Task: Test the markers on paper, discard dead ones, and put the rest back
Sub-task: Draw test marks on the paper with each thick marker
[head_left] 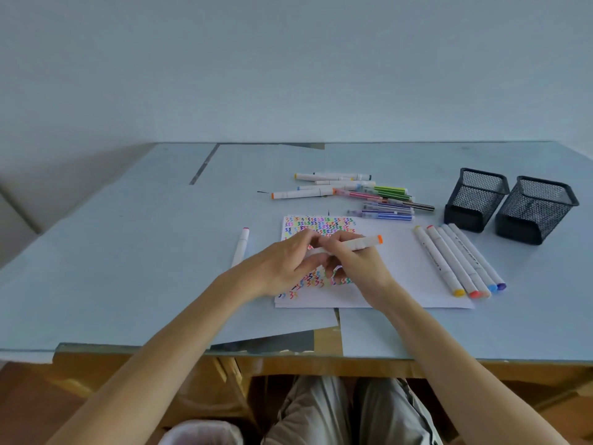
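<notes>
White orange-capped marker (349,245) held level over scribble-covered white paper (401,268) on counter (128,268) — right hand (353,264) grips barrel, left hand (288,261) pinches near end. Pull/seat cap straight along the axis, keep barrel steady, nib off the skin.

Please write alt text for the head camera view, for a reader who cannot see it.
Both hands, left hand and right hand, hold an orange-capped marker over scribble-covered paper. Five markers lie in a row on its right side, beside two black mesh holders.
</notes>
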